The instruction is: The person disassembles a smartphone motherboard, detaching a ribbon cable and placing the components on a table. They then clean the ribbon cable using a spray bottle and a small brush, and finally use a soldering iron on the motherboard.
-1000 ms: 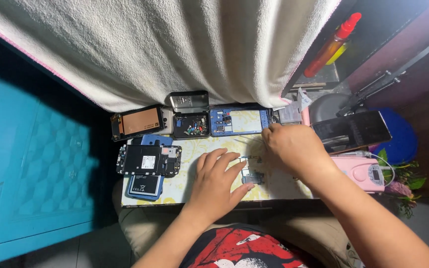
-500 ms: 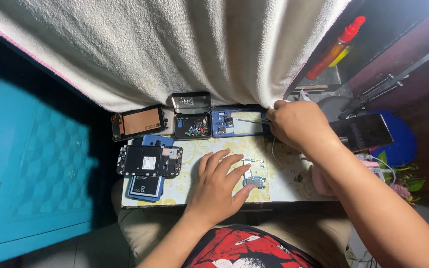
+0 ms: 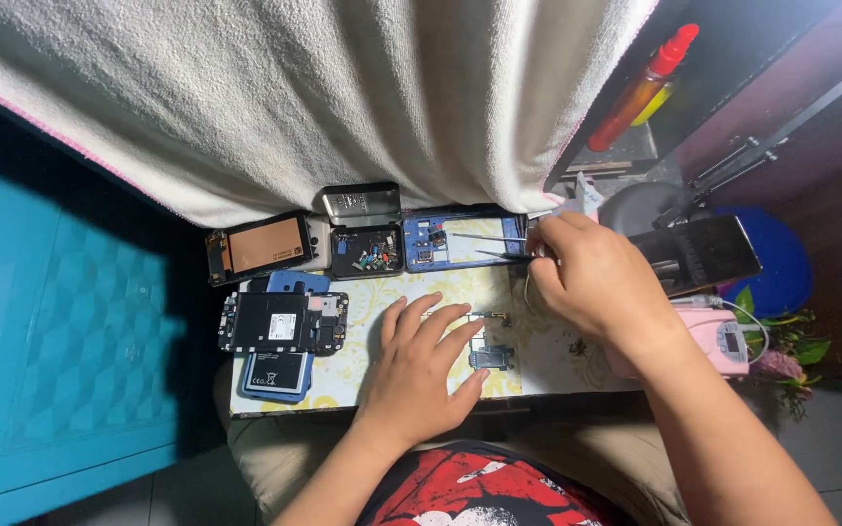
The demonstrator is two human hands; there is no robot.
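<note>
My left hand [image 3: 419,368] lies flat on the patterned tabletop [image 3: 363,365] with its fingers spread, holding nothing. Its fingertips touch a small circuit board part [image 3: 492,356]. My right hand [image 3: 592,278] is at the table's far right side, pinching thin metal tweezers [image 3: 495,255]. The tweezer tips point left over an opened blue phone frame [image 3: 445,242]. A second thin metal tool [image 3: 484,237] lies across that frame.
A small black tin of parts [image 3: 365,251] sits with its lid [image 3: 361,203] up. An orange-backed screen [image 3: 260,245], a black phone frame [image 3: 283,321] and a blue-edged battery [image 3: 275,372] are at the left. A white towel [image 3: 294,97] hangs behind. A pink device [image 3: 718,336] and a red-capped bottle [image 3: 640,88] are at the right.
My right hand has moved from the middle of the table to the far edge by the blue phone frame, with tweezers now showing in it. My left hand has stayed flat.
</note>
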